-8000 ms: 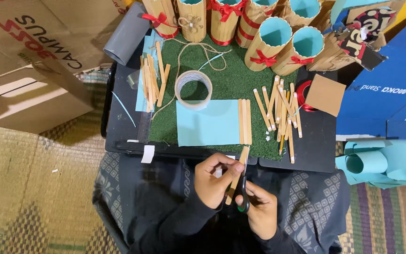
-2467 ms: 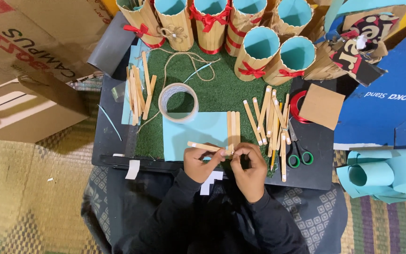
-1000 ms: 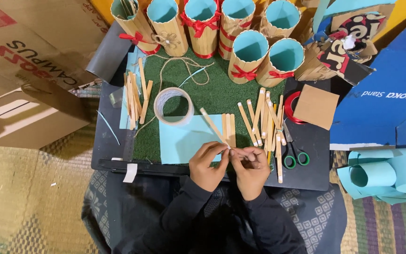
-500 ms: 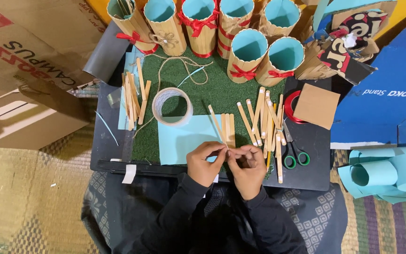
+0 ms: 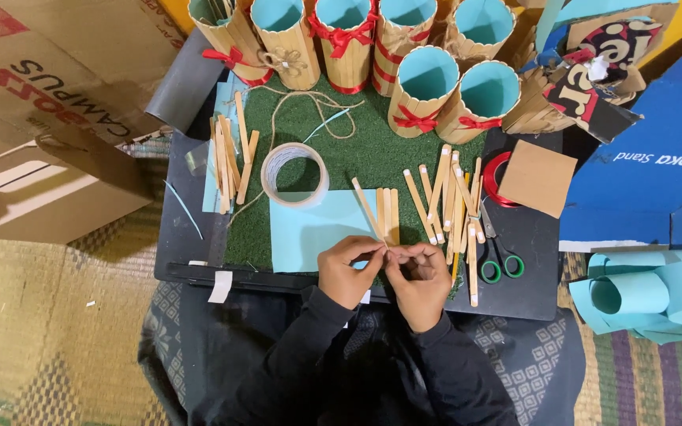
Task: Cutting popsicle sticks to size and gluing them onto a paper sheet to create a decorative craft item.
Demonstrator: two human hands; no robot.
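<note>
Since half a second ago, little has been shifted: the slanted wooden stick (image 5: 367, 207) is held at nearly the same angle, its lower end brought slightly lower between the two hands. That lower end is pinched by the fingertips of the left hand (image 5: 346, 270), which is closed on it, while the upper end points up and to the left over the light blue paper sheet (image 5: 309, 234). The right hand (image 5: 417, 282) is closed too, its fingertips met with those of the left at the stick's base; whether the stick itself is gripped by it cannot be told.

Just beside the slanted stick, three wooden sticks (image 5: 387, 214) are laid side by side, upright on the sheet's right edge. The sheet is spread on a green turf mat (image 5: 357, 154), with a roll of clear tape (image 5: 294, 174) touching its upper left corner. To the right, a loose pile of sticks (image 5: 451, 207) is scattered, and green-handled scissors (image 5: 497, 256) are lying beside it. Another bundle of sticks (image 5: 229, 155) is placed at the left. Along the far edge, stick-clad holders with blue lining and red bows (image 5: 424, 93) are lined up.
</note>
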